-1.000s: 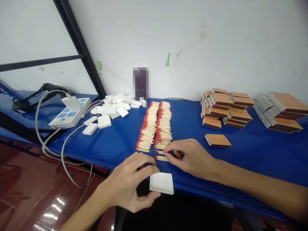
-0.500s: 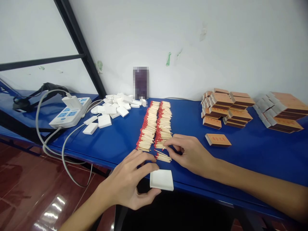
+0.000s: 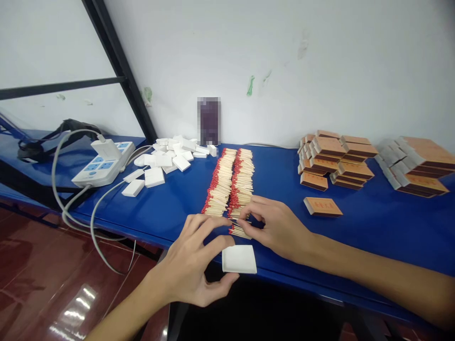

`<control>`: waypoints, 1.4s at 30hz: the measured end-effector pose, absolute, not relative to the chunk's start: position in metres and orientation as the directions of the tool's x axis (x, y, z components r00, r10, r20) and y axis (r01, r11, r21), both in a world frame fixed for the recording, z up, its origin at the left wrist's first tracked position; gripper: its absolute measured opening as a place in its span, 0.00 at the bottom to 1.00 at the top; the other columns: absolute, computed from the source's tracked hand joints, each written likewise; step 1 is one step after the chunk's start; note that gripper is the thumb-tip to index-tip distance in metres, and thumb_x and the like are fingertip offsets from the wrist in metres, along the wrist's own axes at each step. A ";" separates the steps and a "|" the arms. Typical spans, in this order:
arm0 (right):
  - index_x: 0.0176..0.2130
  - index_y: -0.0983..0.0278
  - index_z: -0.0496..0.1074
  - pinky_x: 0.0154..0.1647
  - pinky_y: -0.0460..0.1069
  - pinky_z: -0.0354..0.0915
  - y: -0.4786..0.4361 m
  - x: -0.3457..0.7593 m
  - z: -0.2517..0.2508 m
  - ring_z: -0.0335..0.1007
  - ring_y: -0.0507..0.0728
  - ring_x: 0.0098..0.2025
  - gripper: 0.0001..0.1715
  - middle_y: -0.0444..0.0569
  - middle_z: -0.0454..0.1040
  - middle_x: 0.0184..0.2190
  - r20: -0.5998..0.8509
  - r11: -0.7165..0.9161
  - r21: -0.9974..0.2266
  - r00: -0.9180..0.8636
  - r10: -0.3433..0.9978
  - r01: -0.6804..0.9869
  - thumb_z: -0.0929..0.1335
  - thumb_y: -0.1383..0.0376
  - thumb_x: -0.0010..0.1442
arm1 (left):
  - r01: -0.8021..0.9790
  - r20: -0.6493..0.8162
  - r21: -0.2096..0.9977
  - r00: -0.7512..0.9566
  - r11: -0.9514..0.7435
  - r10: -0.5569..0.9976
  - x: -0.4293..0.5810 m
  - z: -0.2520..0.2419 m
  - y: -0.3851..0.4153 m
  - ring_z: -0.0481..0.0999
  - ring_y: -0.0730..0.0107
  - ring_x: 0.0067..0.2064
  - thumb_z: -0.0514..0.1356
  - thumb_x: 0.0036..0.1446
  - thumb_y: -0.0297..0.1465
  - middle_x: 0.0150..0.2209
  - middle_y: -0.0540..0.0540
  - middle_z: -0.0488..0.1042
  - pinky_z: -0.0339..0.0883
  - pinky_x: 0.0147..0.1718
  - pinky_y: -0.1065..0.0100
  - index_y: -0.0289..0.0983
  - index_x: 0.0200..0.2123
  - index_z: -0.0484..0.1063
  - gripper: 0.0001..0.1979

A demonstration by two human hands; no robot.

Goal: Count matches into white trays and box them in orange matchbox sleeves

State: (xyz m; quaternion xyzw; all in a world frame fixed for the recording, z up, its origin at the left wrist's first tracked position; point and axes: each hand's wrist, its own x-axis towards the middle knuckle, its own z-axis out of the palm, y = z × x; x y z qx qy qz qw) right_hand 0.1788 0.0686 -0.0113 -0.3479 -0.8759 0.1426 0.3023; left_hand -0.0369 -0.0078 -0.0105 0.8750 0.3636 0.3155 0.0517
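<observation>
White tray (image 3: 239,259) sits in the left hand (image 3: 190,263).

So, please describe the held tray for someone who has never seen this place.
At the near edge of the blue table, find the left hand. It holds the white tray; unlike the white pieces heaped farther back, this one alone is held.

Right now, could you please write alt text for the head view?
The left hand holds a white tray; the right hand is at red-tipped matches on a blue table. White pieces lie heaped left, matchboxes stacked right.
</observation>
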 end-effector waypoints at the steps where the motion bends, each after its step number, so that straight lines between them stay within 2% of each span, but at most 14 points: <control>1: 0.32 0.63 0.74 0.29 0.46 0.55 0.068 0.178 -0.011 0.61 0.50 0.26 0.04 0.41 0.66 0.24 0.430 0.717 -0.456 -0.575 0.696 0.527 0.69 0.67 0.60 | 0.605 0.516 0.323 0.532 -0.728 0.672 -0.037 -0.011 -0.008 0.65 0.53 0.50 0.64 0.52 0.31 0.52 0.38 0.69 0.60 0.49 0.53 0.36 0.44 0.71 0.15; 9: 0.30 0.63 0.75 0.28 0.45 0.55 0.065 0.180 -0.010 0.61 0.49 0.26 0.06 0.41 0.69 0.24 0.416 0.750 -0.449 -0.629 0.657 0.486 0.69 0.69 0.59 | 0.607 0.521 0.342 0.513 -0.718 0.682 -0.036 -0.008 -0.008 0.68 0.60 0.39 0.64 0.52 0.32 0.39 0.45 0.73 0.55 0.38 0.58 0.37 0.42 0.70 0.14; 14: 0.29 0.64 0.74 0.28 0.45 0.55 0.065 0.182 -0.010 0.62 0.49 0.26 0.07 0.42 0.69 0.24 0.431 0.761 -0.461 -0.634 0.642 0.457 0.68 0.71 0.58 | 0.584 0.525 0.352 0.524 -0.731 0.671 -0.039 -0.011 -0.007 0.70 0.61 0.40 0.64 0.52 0.31 0.42 0.43 0.72 0.60 0.39 0.59 0.36 0.44 0.70 0.15; 19: 0.35 0.63 0.78 0.28 0.46 0.56 0.068 0.182 -0.012 0.63 0.50 0.27 0.09 0.43 0.71 0.26 0.452 0.737 -0.445 -0.583 0.675 0.508 0.67 0.69 0.62 | 0.571 0.524 0.351 0.537 -0.742 0.661 -0.041 -0.016 -0.007 0.71 0.57 0.47 0.64 0.52 0.31 0.48 0.38 0.68 0.67 0.45 0.58 0.35 0.46 0.70 0.17; 26: 0.36 0.62 0.77 0.30 0.46 0.59 0.068 0.181 -0.014 0.67 0.51 0.30 0.08 0.45 0.72 0.30 0.436 0.732 -0.458 -0.590 0.679 0.505 0.67 0.70 0.61 | 0.577 0.536 0.309 0.551 -0.756 0.640 -0.040 -0.017 -0.007 0.71 0.56 0.45 0.64 0.52 0.32 0.49 0.38 0.69 0.67 0.43 0.55 0.36 0.45 0.70 0.17; 42: 0.34 0.61 0.75 0.31 0.47 0.58 0.067 0.183 -0.012 0.66 0.51 0.30 0.07 0.44 0.72 0.31 0.401 0.731 -0.496 -0.622 0.672 0.469 0.66 0.69 0.60 | 0.539 0.550 0.289 0.583 -0.791 0.598 -0.042 -0.016 -0.006 0.73 0.56 0.45 0.64 0.53 0.33 0.45 0.40 0.72 0.66 0.43 0.56 0.36 0.45 0.69 0.16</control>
